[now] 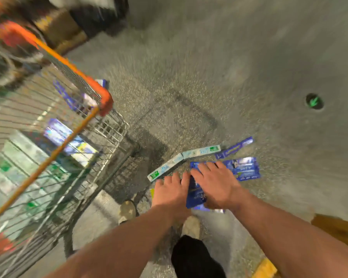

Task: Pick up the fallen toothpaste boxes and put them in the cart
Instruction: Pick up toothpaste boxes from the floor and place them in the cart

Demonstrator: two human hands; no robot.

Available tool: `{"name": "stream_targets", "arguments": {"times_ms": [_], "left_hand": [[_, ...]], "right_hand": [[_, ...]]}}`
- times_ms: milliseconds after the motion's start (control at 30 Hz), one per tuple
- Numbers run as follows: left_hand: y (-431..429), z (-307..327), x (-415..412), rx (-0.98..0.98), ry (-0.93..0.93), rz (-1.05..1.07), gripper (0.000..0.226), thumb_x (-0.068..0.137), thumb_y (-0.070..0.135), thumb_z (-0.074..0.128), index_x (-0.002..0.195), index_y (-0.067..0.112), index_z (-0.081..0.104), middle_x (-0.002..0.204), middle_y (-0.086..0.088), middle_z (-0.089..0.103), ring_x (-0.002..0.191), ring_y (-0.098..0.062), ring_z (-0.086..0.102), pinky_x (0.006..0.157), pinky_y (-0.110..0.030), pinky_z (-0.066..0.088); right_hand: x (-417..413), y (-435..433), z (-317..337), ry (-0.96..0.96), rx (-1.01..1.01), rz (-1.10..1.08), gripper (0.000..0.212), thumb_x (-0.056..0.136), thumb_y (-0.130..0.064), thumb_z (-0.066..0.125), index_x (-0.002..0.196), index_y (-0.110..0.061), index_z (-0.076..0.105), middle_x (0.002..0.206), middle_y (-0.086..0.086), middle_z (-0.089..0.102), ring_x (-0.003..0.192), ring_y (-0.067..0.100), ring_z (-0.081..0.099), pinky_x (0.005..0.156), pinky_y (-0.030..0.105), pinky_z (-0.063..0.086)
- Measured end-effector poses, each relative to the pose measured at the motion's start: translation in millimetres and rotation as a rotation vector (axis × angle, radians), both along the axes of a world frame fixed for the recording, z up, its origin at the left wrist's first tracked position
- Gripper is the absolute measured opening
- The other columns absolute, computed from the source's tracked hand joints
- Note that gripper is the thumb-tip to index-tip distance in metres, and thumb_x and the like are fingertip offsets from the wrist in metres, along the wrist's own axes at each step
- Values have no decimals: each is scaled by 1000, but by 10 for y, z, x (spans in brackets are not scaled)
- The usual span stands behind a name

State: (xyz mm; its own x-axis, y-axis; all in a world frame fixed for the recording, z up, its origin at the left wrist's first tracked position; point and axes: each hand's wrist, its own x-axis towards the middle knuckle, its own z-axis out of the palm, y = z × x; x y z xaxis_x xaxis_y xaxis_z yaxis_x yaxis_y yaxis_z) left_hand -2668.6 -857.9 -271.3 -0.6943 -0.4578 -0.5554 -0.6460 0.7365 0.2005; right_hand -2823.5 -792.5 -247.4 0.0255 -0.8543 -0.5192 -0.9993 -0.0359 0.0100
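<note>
Several toothpaste boxes lie on the grey floor in front of me. Two pale green-and-white boxes (201, 151) (165, 167) lie end to end. A thin blue box (234, 147) lies to their right, with wider blue boxes (244, 168) below it. My right hand (215, 181) and my left hand (172, 190) both press around an upright blue box (195, 195) held between them. A wire cart with an orange rim (72, 65) stands on the left with several boxes inside. The picture is blurred by motion.
My two shoes (127, 210) (191, 226) stand just below the hands. A round floor marker with a green arrow (314, 101) sits at the right. A wooden edge (338, 229) and a yellow strip (265, 268) are at the lower right. Dark shapes sit at the top left.
</note>
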Motion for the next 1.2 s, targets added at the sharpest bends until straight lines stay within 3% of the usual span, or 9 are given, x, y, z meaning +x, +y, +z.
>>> {"name": "stream_targets", "arguments": {"times_ms": [67,167,300,433,600,900,1200], "left_hand": [[-80,518,11,-39,47,-2,101,78,58,69,153,18,14,143,-5,41,130,-30,44,105,-48,36],[-205,1203,51,-101,86,-23,102,74,60,71,152,18,18,142,-3,43,128,-30,48,104,-46,38],[-395,1958,148,-204,161,-31,94,68,60,75,140,21,30,132,0,50,120,-28,53,94,-43,41],[-690,2630,277,-312,177,-62,103,70,66,74,147,17,26,134,-3,49,120,-30,53,94,-46,41],[-1154,3164,601,-416,177,-38,91,67,65,75,133,21,33,122,-1,52,110,-27,58,87,-44,42],[-2485,3416,1495,-514,157,-48,87,66,62,70,134,21,35,121,-1,54,110,-27,59,90,-44,43],[-3955,2849,2098,-473,110,-212,96,69,62,71,144,20,30,132,-1,51,118,-25,54,95,-42,40]], "right_hand": [[-22,-59,514,16,-38,32,70,62,-51,73,121,-18,51,109,3,58,96,27,55,82,43,41],[-25,-157,1210,62,-70,49,84,53,-61,77,120,-17,54,107,0,59,93,25,56,81,43,44],[11,-305,1959,42,-168,48,78,50,-58,71,116,-21,53,105,-3,60,94,24,56,79,42,43],[105,-591,2526,72,-266,99,90,53,-64,66,129,-20,49,115,-1,58,103,25,55,86,43,42],[399,-1105,3008,51,-347,156,89,60,-66,60,134,-20,44,122,-1,55,108,23,52,91,43,41],[1341,-2364,3194,47,-458,81,93,57,-69,64,134,-22,40,125,-3,53,114,24,50,93,43,39],[2194,-3575,2534,75,-411,-141,89,58,-65,68,131,-23,40,123,-3,53,113,23,52,89,44,40]]}}
